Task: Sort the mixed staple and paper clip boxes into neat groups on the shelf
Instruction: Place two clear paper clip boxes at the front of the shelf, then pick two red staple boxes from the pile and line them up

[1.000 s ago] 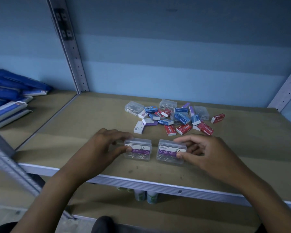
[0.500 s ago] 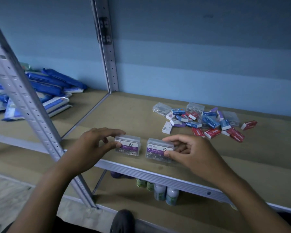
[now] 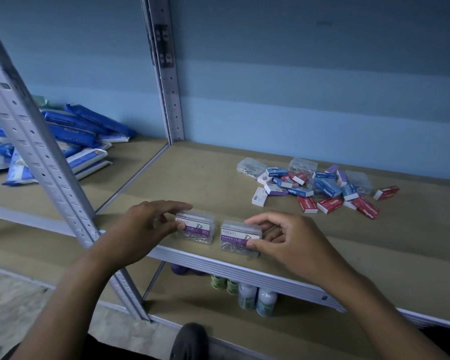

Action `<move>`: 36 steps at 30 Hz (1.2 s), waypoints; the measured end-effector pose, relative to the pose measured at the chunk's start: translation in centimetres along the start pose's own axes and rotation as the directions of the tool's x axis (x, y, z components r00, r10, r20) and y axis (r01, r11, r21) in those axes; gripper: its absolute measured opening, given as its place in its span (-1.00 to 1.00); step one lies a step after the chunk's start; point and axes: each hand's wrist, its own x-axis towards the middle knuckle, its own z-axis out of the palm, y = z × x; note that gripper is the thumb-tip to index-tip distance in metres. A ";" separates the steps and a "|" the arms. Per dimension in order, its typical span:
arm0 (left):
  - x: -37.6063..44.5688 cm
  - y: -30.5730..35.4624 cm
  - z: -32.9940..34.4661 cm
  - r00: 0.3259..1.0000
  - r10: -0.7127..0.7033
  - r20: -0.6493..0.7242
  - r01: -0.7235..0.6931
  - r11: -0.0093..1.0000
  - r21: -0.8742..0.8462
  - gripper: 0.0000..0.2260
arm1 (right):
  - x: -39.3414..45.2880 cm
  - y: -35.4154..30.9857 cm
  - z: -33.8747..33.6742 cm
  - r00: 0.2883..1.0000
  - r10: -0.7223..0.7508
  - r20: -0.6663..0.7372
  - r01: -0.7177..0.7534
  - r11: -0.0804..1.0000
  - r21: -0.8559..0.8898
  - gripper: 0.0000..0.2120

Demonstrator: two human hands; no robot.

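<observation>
1. Two clear plastic paper clip boxes stand side by side near the front edge of the shelf board (image 3: 348, 255), a small gap between them, purple-and-white labels facing the person.
2. The left hand (image 3: 143, 229) pinches the left paper clip box (image 3: 196, 227): thumb on the label face, index finger laid along the top back edge, other fingers curled beside the box end.
3. The right hand (image 3: 291, 240) pinches the right paper clip box (image 3: 240, 239): thumb at the lower right corner of the front, index finger hooked over the top right edge, remaining fingers loosely curled behind.
4. Beyond the right hand, further back on the board, lies the mixed pile (image 3: 320, 187): blue, red and purple-and-white staple boxes lying at all angles, with a few clear paper clip boxes among them.
5. One red staple box (image 3: 386, 192) lies just apart at the pile's far right side.
6. To the far side of the left hand, past a grey slotted upright (image 3: 166, 74), the neighbouring shelf bay holds stacked blue and white packets (image 3: 83, 131).
7. Below the hands, on the lower shelf, stand small bottles (image 3: 255, 298) with white and green labels.
</observation>
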 end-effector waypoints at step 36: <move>8.3 16.2 11.5 0.962 0.153 0.226 -0.223 0.918 0.327 -0.52 | -1.6 10.4 -10.0 0.980 0.090 -0.180 -0.168 0.857 -0.487 -0.51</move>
